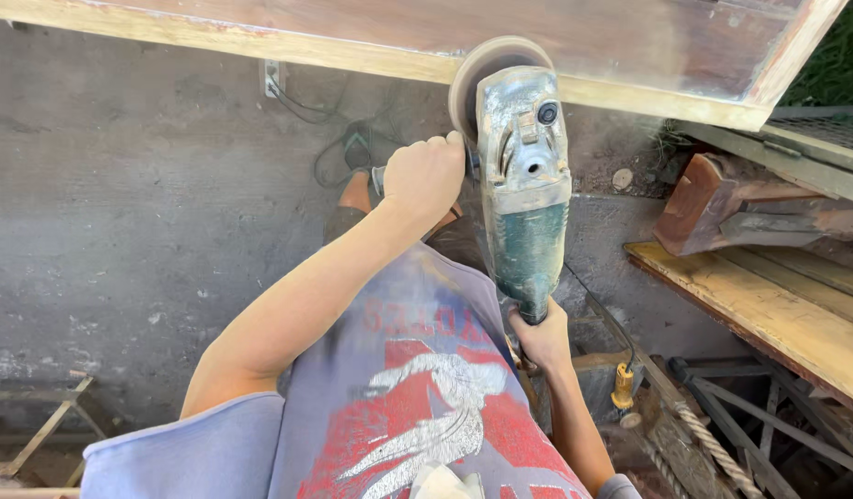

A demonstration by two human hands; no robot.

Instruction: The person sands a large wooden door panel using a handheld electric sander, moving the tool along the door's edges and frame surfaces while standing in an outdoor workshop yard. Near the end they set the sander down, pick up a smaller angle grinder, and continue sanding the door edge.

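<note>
I hold a large green and grey angle grinder (525,189) upright in front of me. Its round sanding disc (482,69) touches the edge of a wooden frame (630,92) at the top. My left hand (425,176) is closed around the side handle near the grinder's head. My right hand (540,337) grips the rear end of the green body, low and close to my chest. My shirt with a red and white print (417,407) fills the bottom.
A concrete floor (140,203) lies below, with a wall socket and black cable (306,102). Wooden planks (778,305) and a reddish block (713,199) sit at right. Metal framing and rope (713,444) are at lower right, a metal stand (48,434) at lower left.
</note>
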